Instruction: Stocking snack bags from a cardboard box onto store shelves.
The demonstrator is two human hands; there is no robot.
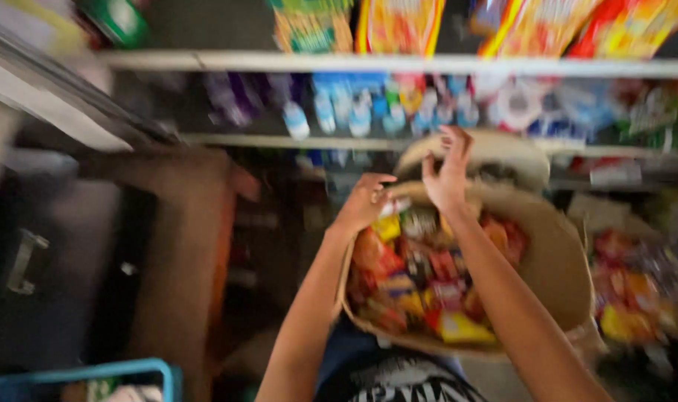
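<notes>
Both arms reach up over a round woven basket (555, 275) heaped with bright snack packets (428, 286), held against the person's chest in front of stocked shelves (398, 63). The left hand (365, 201) curls at the basket's far rim, fingers bent on a small packet, though blur hides the grip. The right hand (447, 171) is raised just above, fingers spread open, holding nothing.

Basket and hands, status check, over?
Left hand on the basket far rim, grip unclear. Right hand open above it. Basket full of snack packets. Shelves close ahead; picture blurred.
</notes>
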